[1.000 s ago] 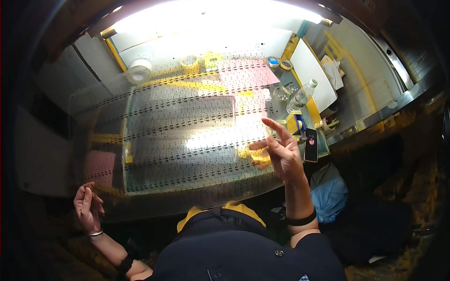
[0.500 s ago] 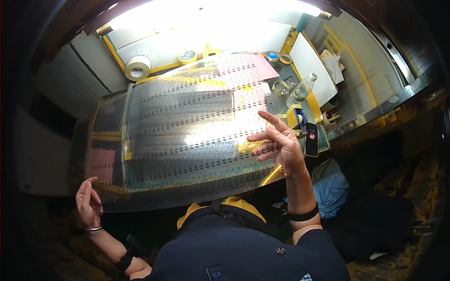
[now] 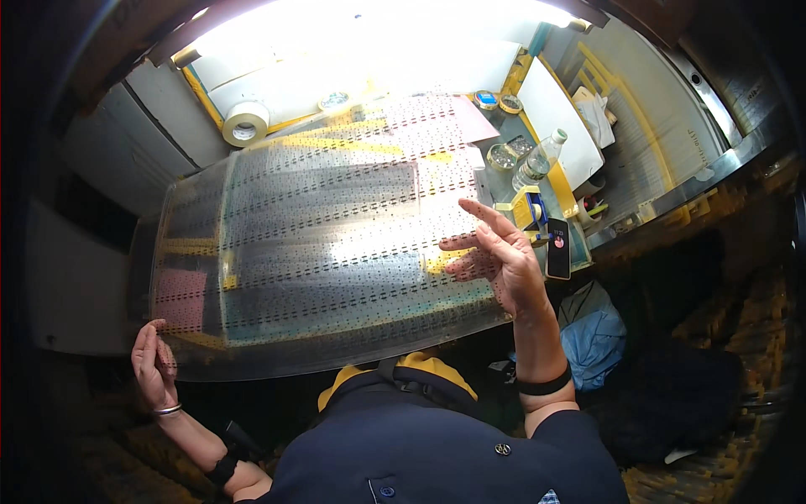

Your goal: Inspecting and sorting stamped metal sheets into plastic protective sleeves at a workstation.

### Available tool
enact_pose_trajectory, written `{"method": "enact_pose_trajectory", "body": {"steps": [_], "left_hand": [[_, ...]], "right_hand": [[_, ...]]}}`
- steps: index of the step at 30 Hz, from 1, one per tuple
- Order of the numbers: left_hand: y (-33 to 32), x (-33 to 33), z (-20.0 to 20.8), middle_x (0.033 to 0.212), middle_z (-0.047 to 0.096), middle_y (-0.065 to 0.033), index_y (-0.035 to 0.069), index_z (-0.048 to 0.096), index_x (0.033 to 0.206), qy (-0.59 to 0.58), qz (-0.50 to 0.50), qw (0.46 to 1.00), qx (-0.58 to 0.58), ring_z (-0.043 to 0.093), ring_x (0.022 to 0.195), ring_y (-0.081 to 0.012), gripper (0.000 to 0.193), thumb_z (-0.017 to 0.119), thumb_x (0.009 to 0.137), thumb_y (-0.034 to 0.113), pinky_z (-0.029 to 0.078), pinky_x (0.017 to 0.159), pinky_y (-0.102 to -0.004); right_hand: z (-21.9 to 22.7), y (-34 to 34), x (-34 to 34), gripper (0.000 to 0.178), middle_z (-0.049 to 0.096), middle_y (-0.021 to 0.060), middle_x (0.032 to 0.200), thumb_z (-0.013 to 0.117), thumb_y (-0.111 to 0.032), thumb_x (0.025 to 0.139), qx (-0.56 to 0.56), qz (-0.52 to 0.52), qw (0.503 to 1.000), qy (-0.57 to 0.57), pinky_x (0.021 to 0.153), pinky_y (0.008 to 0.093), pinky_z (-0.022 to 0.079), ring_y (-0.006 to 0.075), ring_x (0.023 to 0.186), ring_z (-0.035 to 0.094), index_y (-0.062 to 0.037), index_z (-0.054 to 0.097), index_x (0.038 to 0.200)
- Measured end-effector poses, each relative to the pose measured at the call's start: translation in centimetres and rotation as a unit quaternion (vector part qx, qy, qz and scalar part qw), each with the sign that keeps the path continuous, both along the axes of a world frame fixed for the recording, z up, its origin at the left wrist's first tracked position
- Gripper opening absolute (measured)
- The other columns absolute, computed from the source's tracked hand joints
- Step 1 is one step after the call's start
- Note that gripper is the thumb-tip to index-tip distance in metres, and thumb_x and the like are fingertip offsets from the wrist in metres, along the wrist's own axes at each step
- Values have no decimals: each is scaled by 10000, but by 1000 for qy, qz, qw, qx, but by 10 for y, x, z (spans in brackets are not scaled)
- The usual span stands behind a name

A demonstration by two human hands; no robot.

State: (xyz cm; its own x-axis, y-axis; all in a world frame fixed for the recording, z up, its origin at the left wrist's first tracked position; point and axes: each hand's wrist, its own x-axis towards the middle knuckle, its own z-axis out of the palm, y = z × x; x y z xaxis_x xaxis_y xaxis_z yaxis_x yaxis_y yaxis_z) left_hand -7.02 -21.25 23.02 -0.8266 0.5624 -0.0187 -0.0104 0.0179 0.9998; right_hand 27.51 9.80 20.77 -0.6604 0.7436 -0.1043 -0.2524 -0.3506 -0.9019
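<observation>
A large clear plastic sheet (image 3: 327,290), printed with rows of small dark marks, spreads over the worktop before me. At its near left corner my left hand (image 3: 153,363) is closed on the edge, fingers pressed together. My right hand (image 3: 508,260) is at the sheet's right side, its fingers stretched out and apart. Printed marks show over some of these fingers, so they lie at least partly beneath the sheet; a firm grip there cannot be made out. Through the sheet show a pink patch (image 3: 180,298) and yellow strips (image 3: 336,144).
A white tape roll (image 3: 245,124) stands at the back left. Along the right side are a clear bottle (image 3: 541,160), a blue-and-yellow tape dispenser (image 3: 529,208), small round tins (image 3: 510,104) and a phone (image 3: 557,249). A light-blue bag (image 3: 593,340) lies lower right.
The sheet has shifted left and toward the back; its far edge now covers a yellow tape roll. My left hand has moved slightly left, while the right stays nearly in place.
</observation>
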Motion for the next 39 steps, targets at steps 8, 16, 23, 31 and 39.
{"method": "enact_pose_trajectory", "body": {"steps": [8, 16, 23, 31, 39], "left_hand": [[4, 20, 7, 435, 316, 59, -15, 548, 878, 11, 12, 1000, 6, 253, 331, -14, 183, 437, 869, 130, 194, 304, -182], [2, 22, 18, 432, 365, 44, -13, 533, 883, 0, -4, 1000, 19, 301, 312, -14, 181, 436, 873, 138, 239, 283, -155], [2, 13, 8, 549, 517, 17, 25, 526, 956, -32, 27, 998, 49, 483, 421, -42, 212, 430, 885, 200, 396, 369, -144], [1, 11, 4, 997, 582, -113, 34, 411, 1181, -100, -48, 979, 170, 609, 791, -127, 406, 427, 877, 304, 528, 539, -198], [-6, 8, -2, 917, 614, -66, 48, 457, 1148, -61, -3, 995, 82, 615, 713, -91, 340, 467, 864, 234, 508, 457, -162]], "right_hand": [[-11, 1, 3, 379, 608, 164, 870, 378, -161, 860, 27, -34, 997, -64, 526, 252, 506, 186, 609, 618, -56, 391, 1224], [-13, 5, 8, 371, 620, 158, 846, 414, -171, 861, -8, -48, 997, -61, 488, 216, 492, 166, 594, 621, -52, 405, 1213], [-7, -5, -2, 367, 616, 167, 858, 420, -171, 875, 7, -27, 999, -27, 528, 240, 510, 176, 618, 624, -37, 391, 1215], [-1, -15, -8, 376, 604, 170, 897, 424, -212, 883, 4, -29, 999, 30, 541, 272, 512, 190, 665, 624, -60, 380, 1225], [-2, -18, -18, 370, 598, 195, 903, 434, -181, 882, 21, -31, 994, 98, 519, 267, 511, 207, 660, 625, -55, 377, 1225]]}}
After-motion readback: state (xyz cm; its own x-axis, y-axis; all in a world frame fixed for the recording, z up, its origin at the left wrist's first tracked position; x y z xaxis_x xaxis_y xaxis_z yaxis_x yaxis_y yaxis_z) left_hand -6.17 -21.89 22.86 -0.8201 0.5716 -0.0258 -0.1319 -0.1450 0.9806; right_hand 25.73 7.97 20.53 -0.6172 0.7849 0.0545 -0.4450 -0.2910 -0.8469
